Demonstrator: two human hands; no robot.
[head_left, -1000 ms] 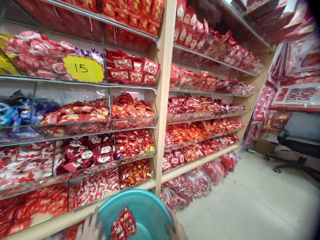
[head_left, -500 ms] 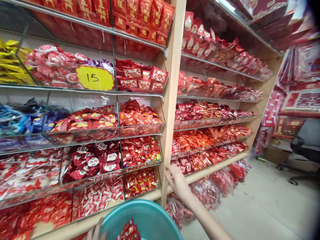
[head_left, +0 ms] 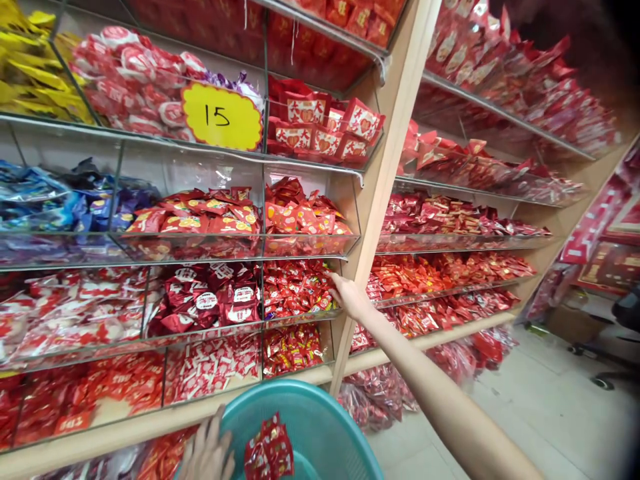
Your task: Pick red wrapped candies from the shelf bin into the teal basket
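Observation:
My left hand (head_left: 209,448) is closed over the left rim of a teal plastic basket (head_left: 340,427) at the bottom of the view. A few red candy packets (head_left: 270,450) lie inside it. My right hand (head_left: 353,298) is stretched out with its fingers at the right edge of a bin of small red wrapped candies (head_left: 295,290). Its fingers look extended, and nothing shows in them. Below that bin sits another compartment of red and yellow wrapped candies (head_left: 293,348).
Clear dividers split the shelves into bins. A wooden upright (head_left: 383,187) separates the left and right shelving. A yellow price tag (head_left: 223,117) reads 15. Bagged goods (head_left: 383,397) rest on the tiled floor (head_left: 530,393), and a chair base (head_left: 603,381) stands at right.
My right hand has moved from beside the wooden upright up to the red candy bin. The view has shifted closer to the shelves, and more of my left hand shows on the basket.

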